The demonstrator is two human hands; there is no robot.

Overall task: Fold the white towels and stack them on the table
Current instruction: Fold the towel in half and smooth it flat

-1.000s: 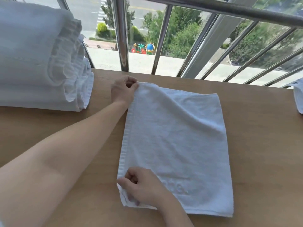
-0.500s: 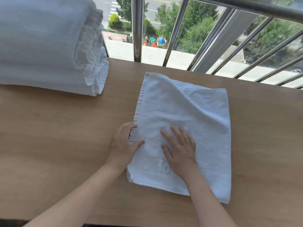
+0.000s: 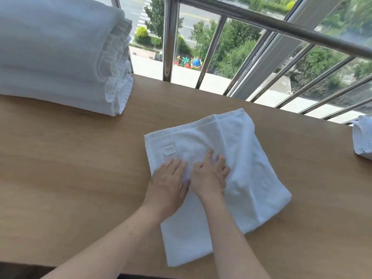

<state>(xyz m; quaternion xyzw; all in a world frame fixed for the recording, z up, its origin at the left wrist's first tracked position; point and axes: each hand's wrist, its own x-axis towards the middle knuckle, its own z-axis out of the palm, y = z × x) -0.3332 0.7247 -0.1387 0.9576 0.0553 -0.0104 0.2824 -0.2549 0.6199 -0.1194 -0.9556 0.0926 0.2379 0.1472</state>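
Light-brown wooden table (image 3: 60,178) carries a bulky stack of folded white towels (image 3: 56,57) at far left and, mid-table, the part-folded white terry towel (image 3: 251,168), lying flat and slightly askew. Left hand (image 3: 169,182) and right hand (image 3: 209,176) lie side by side, nearly touching, fingers flat, pressing its left part, gripping nothing. Judged light, soft, floppy, not slippery: best pinched at the corners or hemmed edge.

Two hands (image 3: 168,182) (image 3: 209,176), two towels (image 3: 243,158) (image 3: 364,141), one stack (image 3: 60,57)

A folded, rumpled white towel (image 3: 243,158) lies on the table (image 3: 70,168), a thick towel stack (image 3: 60,57) at far left.
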